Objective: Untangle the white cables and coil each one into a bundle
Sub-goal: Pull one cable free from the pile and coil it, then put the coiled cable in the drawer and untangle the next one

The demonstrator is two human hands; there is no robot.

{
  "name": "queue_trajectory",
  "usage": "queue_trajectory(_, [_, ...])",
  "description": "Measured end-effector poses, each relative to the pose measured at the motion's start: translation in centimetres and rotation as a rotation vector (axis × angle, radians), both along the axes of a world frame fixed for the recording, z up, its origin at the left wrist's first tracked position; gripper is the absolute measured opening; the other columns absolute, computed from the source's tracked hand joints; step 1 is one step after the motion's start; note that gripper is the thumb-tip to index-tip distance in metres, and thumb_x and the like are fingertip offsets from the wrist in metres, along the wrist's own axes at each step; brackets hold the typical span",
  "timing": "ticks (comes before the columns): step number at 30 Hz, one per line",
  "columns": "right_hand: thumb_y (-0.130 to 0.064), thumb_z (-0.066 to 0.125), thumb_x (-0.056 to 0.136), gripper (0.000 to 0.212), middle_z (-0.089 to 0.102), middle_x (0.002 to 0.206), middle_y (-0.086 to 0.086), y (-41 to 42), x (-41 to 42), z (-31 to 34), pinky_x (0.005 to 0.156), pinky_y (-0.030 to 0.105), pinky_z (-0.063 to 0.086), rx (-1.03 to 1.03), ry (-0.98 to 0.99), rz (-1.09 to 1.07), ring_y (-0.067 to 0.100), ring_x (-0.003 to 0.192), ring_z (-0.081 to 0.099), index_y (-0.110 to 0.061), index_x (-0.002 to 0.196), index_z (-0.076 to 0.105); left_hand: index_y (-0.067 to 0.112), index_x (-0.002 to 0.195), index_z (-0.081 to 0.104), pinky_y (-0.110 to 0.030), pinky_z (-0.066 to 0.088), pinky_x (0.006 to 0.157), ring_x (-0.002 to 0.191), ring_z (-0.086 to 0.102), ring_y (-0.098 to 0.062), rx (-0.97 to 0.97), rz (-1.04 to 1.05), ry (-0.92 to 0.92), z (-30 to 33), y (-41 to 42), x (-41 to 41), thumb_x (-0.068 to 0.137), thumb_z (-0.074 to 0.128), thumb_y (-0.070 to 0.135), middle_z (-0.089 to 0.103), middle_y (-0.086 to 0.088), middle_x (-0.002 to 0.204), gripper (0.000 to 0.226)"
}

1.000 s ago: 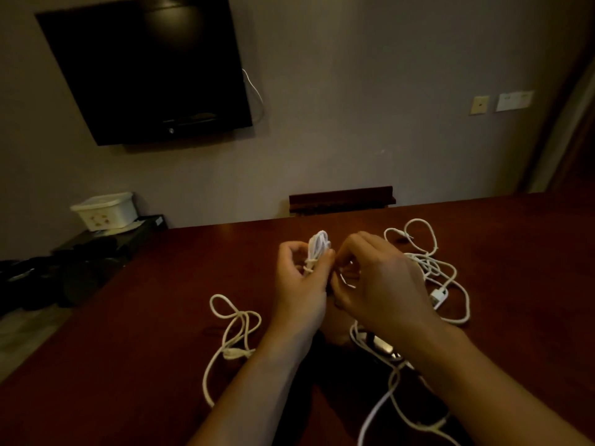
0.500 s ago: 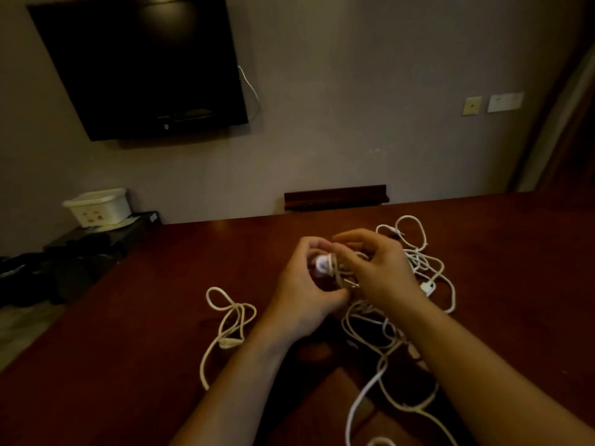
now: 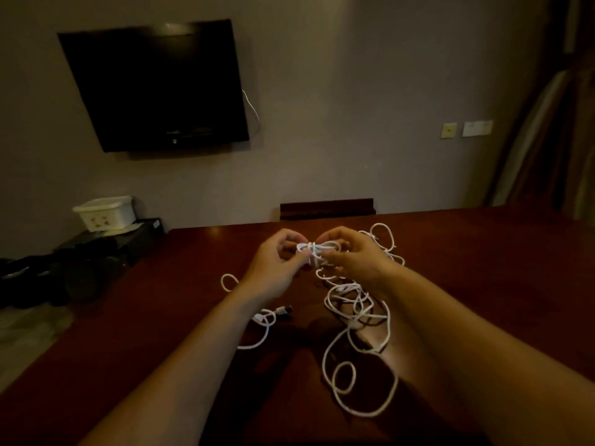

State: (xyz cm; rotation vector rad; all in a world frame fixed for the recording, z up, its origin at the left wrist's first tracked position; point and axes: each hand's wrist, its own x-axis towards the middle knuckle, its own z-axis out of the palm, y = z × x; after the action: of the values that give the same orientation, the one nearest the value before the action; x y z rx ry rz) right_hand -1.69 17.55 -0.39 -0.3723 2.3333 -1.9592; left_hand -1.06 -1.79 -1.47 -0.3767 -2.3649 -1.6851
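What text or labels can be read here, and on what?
None legible.
TV: a small mark on its lower bezel, too blurred to read.
White box: a printed pattern, not readable as text.
Wall plates: no legible marking.
Cable bundle: no print visible.

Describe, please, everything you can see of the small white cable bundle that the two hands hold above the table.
The small cable bundle is thin white cord, folded into several short loops that lie roughly level, with a few turns wound crosswise around its middle. It looks smooth, like plastic-coated cable. It is held in the air above the dark red-brown table. The left hand pinches its left end, and the right hand grips its right end. Whether it joins the loose tangle of cable below cannot be told.
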Motion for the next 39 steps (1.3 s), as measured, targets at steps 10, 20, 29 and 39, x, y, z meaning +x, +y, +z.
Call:
queue_trajectory(10, [-0.005, 0.073, 0.094, 0.019, 0.079, 0.103, 0.009, 1.8, 7.4, 1.8, 0.092, 0.048, 0.06, 0.099, -0.004, -0.017, 0.03, 0.1, 0.076, -0.012, 0.11, 0.068, 0.013, 0.109, 0.073, -0.021, 0.057, 0.065, 0.083, 0.076, -0.011, -0.047, -0.044, -0.068, 2.4, -0.1, 8.1, 0.095, 0.076, 0.012, 0.078, -0.011, 0.104, 0.015])
queue_trajectory(20, [-0.003, 0.072, 0.095, 0.014, 0.078, 0.091, 0.007, 2.5, 16.1, 1.8, 0.089, 0.045, 0.061, 0.092, -0.022, 0.011, 0.025, 0.092, 0.075, -0.01, 0.106, 0.07, -0.003, 0.111, 0.071, -0.024, 0.062, 0.063, 0.069, 0.072, -0.011, -0.136, -0.036, -0.054, 3.1, -0.4, 17.6, 0.09, 0.079, 0.003, 0.076, -0.016, 0.09, 0.023])
queue_trajectory(29, [0.001, 0.071, 0.095, 0.018, 0.073, 0.103, 0.016, 0.6, 21.6, -1.4, 0.084, 0.038, 0.064, 0.087, -0.137, 0.166, 0.024, 0.091, 0.073, -0.001, 0.112, 0.068, -0.001, 0.113, 0.07, -0.017, 0.056, 0.058, 0.067, 0.073, -0.007, -0.148, -0.061, -0.164, 0.3, -3.1, 25.0, 0.092, 0.076, 0.001, 0.074, -0.005, 0.086, 0.023])
queue_trajectory(39, [-0.017, 0.082, 0.088, 0.019, 0.077, 0.106, 0.009, -1.9, 24.6, -4.1, 0.075, 0.029, 0.057, 0.505, -0.077, 0.247, 0.017, 0.09, 0.07, -0.013, 0.105, 0.073, 0.007, 0.11, 0.074, -0.043, 0.063, 0.093, 0.098, 0.078, -0.026, -0.194, -0.029, -0.292, -3.6, -5.5, 27.1, 0.091, 0.08, 0.01, 0.079, -0.01, 0.1, 0.02])
